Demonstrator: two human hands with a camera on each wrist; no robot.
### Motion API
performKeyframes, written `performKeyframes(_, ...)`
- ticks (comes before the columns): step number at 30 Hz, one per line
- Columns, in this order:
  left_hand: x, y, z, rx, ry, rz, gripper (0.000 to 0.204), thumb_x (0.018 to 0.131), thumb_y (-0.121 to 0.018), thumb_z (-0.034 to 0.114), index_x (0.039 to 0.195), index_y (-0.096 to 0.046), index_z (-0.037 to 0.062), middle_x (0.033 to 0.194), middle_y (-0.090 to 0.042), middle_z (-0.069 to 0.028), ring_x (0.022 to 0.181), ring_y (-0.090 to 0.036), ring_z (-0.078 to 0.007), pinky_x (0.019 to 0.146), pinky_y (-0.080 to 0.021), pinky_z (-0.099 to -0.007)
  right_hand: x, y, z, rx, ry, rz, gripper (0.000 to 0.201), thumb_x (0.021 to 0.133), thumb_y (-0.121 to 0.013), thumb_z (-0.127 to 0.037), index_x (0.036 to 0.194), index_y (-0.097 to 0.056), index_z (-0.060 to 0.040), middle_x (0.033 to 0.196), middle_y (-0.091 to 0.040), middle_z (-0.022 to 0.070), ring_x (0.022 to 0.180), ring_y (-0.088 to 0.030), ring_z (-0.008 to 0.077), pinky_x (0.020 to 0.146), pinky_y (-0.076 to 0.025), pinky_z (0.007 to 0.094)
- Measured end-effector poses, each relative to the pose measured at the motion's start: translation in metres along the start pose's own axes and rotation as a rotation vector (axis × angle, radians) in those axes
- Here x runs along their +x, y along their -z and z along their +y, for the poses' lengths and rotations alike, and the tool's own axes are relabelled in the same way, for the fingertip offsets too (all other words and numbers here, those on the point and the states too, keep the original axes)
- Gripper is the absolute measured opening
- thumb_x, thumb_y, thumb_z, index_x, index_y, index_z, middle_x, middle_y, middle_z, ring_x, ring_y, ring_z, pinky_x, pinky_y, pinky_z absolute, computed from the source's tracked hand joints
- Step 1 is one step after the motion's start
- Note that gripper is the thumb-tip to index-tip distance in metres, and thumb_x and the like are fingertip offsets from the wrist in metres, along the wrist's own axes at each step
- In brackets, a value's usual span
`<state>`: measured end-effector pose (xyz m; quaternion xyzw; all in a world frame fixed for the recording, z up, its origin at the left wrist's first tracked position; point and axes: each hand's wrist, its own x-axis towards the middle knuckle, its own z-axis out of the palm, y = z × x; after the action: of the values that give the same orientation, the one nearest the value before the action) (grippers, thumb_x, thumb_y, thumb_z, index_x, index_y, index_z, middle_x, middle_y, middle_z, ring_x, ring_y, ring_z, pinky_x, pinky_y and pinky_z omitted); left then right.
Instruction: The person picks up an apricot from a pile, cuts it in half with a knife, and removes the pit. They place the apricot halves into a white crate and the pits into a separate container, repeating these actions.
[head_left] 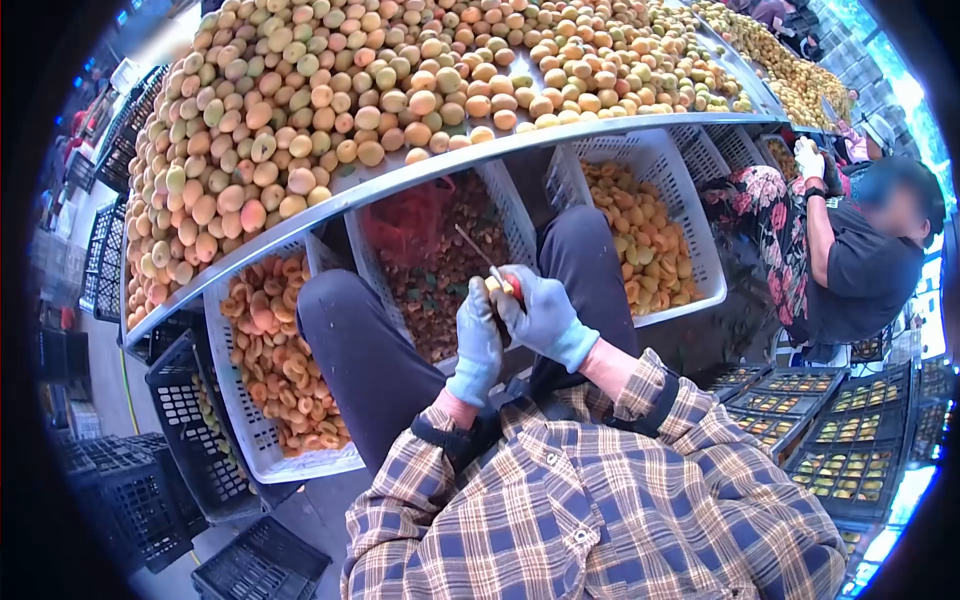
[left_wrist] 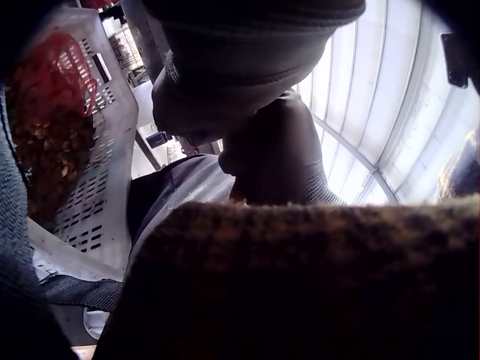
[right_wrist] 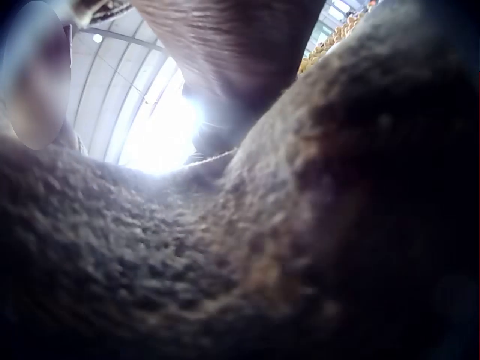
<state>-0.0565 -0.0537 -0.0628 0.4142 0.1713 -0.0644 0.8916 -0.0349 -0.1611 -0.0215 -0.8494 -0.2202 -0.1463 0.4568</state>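
Both hands wear pale blue-grey gloves and meet over the lap in the head view. My right hand grips a small knife, its thin blade pointing up and to the left. Something red shows at the right fingers, by the base of the blade. Against it, my left hand pinches a yellowish apricot, mostly covered by the fingers. In the left wrist view a dark sleeve and gloved fingers block the work. Blurred glove fabric fills most of the right wrist view.
A metal-edged table heaped with whole apricots stands in front. Below it are a crate of apricot halves, a middle crate with pits and a red bag, and another crate of halves. Another person sits at right.
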Motion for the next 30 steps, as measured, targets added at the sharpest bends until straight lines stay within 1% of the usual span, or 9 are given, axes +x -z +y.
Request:
performKeyframes(3,-0.003,0.0,0.01,0.355,-0.177,-0.011,0.062,0.098,-0.034,0.054,0.099,-0.064,0.0005,0.087,-0.063,-0.0023,0.078,-0.055,-0.0102,0.072,-0.046,-0.0259,0.0,-0.008,-0.002,-0.002,-0.116,-0.014,0.026,0.089,-0.06,-0.027,0.098,-0.057,-0.0032,0.073,-0.062,0.021,0.069,-0.063,0.0393,0.056,-0.05,0.0415)
performKeyframes(8,0.002,0.005,0.007,0.537,-0.285,-0.025,0.062,0.1,-0.032,0.052,0.104,-0.064,-0.0012,0.091,-0.064,-0.005,0.082,-0.057,-0.0121,0.075,-0.046,-0.0294,-0.003,-0.014,0.004,0.105,-0.253,0.077,0.027,0.089,-0.061,-0.028,0.091,-0.057,-0.0015,0.073,-0.062,0.0223,0.07,-0.062,0.0416,0.058,-0.05,0.0424)
performKeyframes(15,-0.015,-0.004,0.041,0.087,0.338,-0.347,0.047,0.099,-0.04,0.048,0.101,-0.061,0.0061,0.089,-0.061,-0.0002,0.08,-0.055,-0.0072,0.071,-0.046,-0.0238,-0.005,0.023,0.001,0.119,-0.161,-0.157,0.027,0.089,-0.062,-0.021,0.106,-0.058,0.0,0.082,-0.063,0.0236,0.082,-0.064,0.0397,0.065,-0.051,0.0383)
performKeyframes(20,0.0,-0.005,-0.003,0.007,0.03,-0.061,0.041,0.098,-0.044,0.046,0.1,-0.059,0.0076,0.083,-0.059,0.0013,0.069,-0.054,-0.0072,0.059,-0.046,-0.0223,-0.013,0.003,0.01,0.098,-0.2,-0.085,0.027,0.089,-0.062,-0.021,0.105,-0.059,0.0004,0.078,-0.064,0.0214,0.077,-0.067,0.0349,0.063,-0.05,0.0371)
performKeyframes(22,-0.008,0.012,-0.009,0.245,-0.053,-0.13,0.039,0.099,-0.045,0.041,0.096,-0.06,0.0056,0.084,-0.059,0.0003,0.074,-0.054,-0.0072,0.065,-0.046,-0.0241,-0.005,-0.008,0.017,0.261,-0.564,0.116,0.025,0.088,-0.061,-0.026,0.087,-0.059,-0.0004,0.074,-0.062,0.0238,0.078,-0.064,0.0397,0.061,-0.05,0.0409)
performKeyframes(24,0.0,0.004,-0.016,0.178,-0.177,-0.025,0.04,0.098,-0.045,0.042,0.094,-0.059,0.0058,0.08,-0.057,0.001,0.069,-0.052,-0.0066,0.06,-0.043,-0.0223,-0.002,-0.016,0.024,0.135,-0.493,0.175,0.031,0.09,-0.059,-0.029,0.089,-0.06,0.0025,0.074,-0.065,0.0183,0.067,-0.066,0.03,0.062,-0.05,0.0375)
performKeyframes(26,-0.001,0.006,-0.002,0.103,-0.104,-0.084,0.041,0.098,-0.043,0.044,0.102,-0.058,0.0058,0.079,-0.058,-0.001,0.067,-0.051,-0.0083,0.057,-0.04,-0.0228,-0.001,-0.024,0.034,0.418,-0.444,0.235,0.03,0.093,-0.057,-0.031,0.094,-0.06,-0.0008,0.068,-0.062,0.0079,0.054,-0.058,0.0175,0.051,-0.048,0.0321)
performKeyframes(28,0.002,0.005,0.019,-0.295,0.169,-0.195,0.042,0.098,-0.042,0.044,0.113,-0.055,0.007,0.081,-0.058,-0.0034,0.067,-0.052,-0.0125,0.058,-0.041,-0.0261,0.003,0.008,0.019,0.966,-0.878,0.112,0.029,0.095,-0.055,-0.033,0.102,-0.057,-0.0053,0.066,-0.055,-0.0003,0.046,-0.048,0.0078,0.039,-0.04,0.0244)
performKeyframes(30,0.013,0.014,0.023,-0.441,0.145,-0.175,0.041,0.098,-0.041,0.04,0.123,-0.049,0.0076,0.088,-0.06,-0.0073,0.075,-0.058,-0.0208,0.064,-0.047,-0.0327,0.001,0.024,0.016,1.144,-0.823,0.143,0.032,0.096,-0.054,-0.035,0.108,-0.054,-0.0049,0.067,-0.053,-0.0008,0.04,-0.039,0.0047,0.034,-0.033,0.0201)
